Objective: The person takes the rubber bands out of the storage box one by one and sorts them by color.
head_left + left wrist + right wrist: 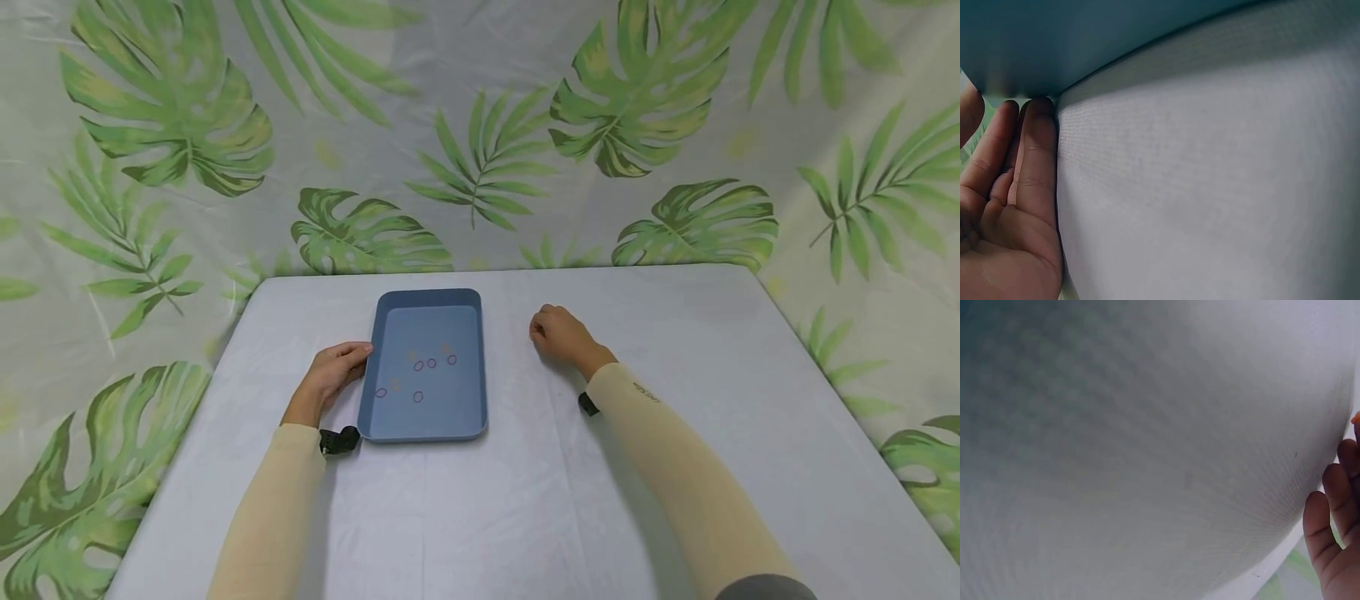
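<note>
On the white table lies a shallow blue tray (427,417) with several thin red rings (418,397) and faint orange rings (446,348) scattered inside. Beside its left wall is my left hand (337,371); straight fingers (1038,144) touch the outer side, and the thumb tip is right at the rim. My right hand (562,335) is to the right of the tray, apart from it, with fingers bent in. At its fingertips, on the edge of the right wrist view, shows a bit of a small orange thing (1355,418); most of it is hidden.
A white cloth (495,517) covers the table. Behind and around the table hangs a curtain (510,242) printed with green leaves. Black wrist straps (341,440) sit below each hand, the left one close to the tray's near left corner.
</note>
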